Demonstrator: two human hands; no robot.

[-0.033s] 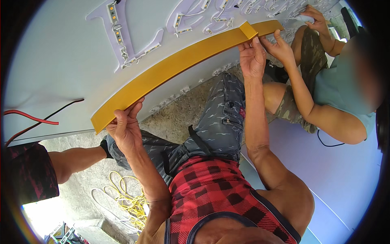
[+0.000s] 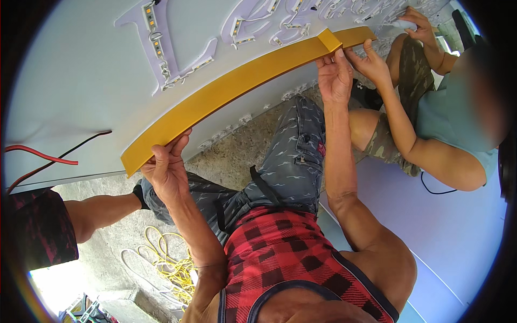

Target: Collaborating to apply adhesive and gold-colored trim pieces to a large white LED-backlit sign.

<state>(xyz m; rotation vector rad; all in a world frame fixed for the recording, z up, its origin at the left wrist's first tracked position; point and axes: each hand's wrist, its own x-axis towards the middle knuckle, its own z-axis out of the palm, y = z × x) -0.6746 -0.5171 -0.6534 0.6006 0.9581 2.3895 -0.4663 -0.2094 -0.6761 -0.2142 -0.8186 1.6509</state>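
A long gold strip (image 2: pixel 231 85) runs in a slight curve along the pale panel, below its raised letters. Near its right part a short bent gold piece (image 2: pixel 327 41) stands out from its face. My left hand (image 2: pixel 166 167) grips the strip's lower left end, thumb in front and fingertips partly hidden behind the lower edge. Under the bent piece, my right hand (image 2: pixel 335 78) pinches the lower edge, its fingertips partly covered. Right beside it, a co-worker's open hand (image 2: pixel 371 64) touches the strip, while their other hand (image 2: pixel 423 29) holds a white bottle (image 2: pixel 401 24).
The panel (image 2: pixel 81 81) carries pale letters (image 2: pixel 159 48) fitted with small light modules and wires. Red and black cables (image 2: pixel 48 156) stick out at left. Someone's leg (image 2: pixel 102 215) is at left. Yellow cord (image 2: pixel 167 261) lies coiled on the concrete floor; the co-worker crouches at right.
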